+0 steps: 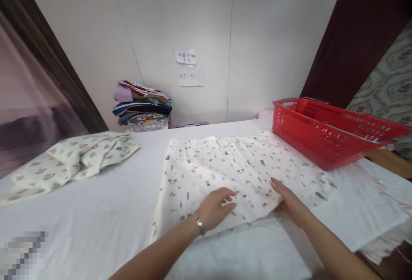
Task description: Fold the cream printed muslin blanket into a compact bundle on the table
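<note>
A white cloth (209, 159) with small scattered prints lies spread across the middle of the bed-like white surface, its near edge slightly raised at the right. My left hand (216, 207), with a bracelet at the wrist, rests over the near part of this cloth; its thumb and fingers are apart and hold nothing. At the near right edge, my right hand (288, 202) grips the cloth, thumb on top and the other fingers hidden underneath.
A crumpled cream cloth with leaf-like prints (80, 159) lies at the left. Folded clothes (141, 106) are stacked by the wall. A red plastic basket (309, 136) stands at the right, against the cloth's far right side. Paper notes (189, 77) hang on the wall.
</note>
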Tool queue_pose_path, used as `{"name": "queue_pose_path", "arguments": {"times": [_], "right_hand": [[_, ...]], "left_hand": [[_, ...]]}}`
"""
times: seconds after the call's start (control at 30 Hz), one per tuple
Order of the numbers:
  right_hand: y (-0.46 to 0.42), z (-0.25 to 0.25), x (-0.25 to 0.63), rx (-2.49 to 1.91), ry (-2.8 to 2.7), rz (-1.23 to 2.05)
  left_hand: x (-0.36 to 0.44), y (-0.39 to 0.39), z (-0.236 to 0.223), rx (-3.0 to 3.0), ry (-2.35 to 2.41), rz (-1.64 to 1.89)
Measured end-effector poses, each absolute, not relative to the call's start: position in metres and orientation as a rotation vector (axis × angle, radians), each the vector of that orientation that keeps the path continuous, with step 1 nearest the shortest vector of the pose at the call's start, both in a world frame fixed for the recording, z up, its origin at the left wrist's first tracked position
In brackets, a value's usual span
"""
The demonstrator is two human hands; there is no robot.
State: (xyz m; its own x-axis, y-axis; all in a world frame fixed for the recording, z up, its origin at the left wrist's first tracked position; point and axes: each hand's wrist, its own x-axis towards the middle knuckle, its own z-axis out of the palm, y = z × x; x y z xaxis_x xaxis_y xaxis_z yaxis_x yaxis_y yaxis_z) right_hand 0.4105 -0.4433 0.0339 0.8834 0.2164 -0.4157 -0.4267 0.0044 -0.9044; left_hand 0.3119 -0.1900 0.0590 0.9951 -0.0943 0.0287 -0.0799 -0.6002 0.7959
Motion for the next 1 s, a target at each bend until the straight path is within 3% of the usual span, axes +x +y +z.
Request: {"name": "queue_pose_path", "arguments": {"times": [0.2,0.43,0.7,1.0], "right_hand": [[-0.447,0.032,0.407,-1.655,0.217,0.579],[-0.439,0.038,0.420,-1.596,0.165,0.537],[-0.441,0.052,0.423,-1.482,0.025,0.456],[-0.431,0.055,0.450,-1.586,0.038,0.583]], "left_hand": [[0.234,-0.100,0.050,2.656,-0.017,0.432],[0.166,-0.080,0.022,2.993,-0.123,0.624],[0.161,-0.070,-0.009,2.945,0.019,0.802],[0.166,-0.057,-0.022,2.921,0.306,0.871]]}}
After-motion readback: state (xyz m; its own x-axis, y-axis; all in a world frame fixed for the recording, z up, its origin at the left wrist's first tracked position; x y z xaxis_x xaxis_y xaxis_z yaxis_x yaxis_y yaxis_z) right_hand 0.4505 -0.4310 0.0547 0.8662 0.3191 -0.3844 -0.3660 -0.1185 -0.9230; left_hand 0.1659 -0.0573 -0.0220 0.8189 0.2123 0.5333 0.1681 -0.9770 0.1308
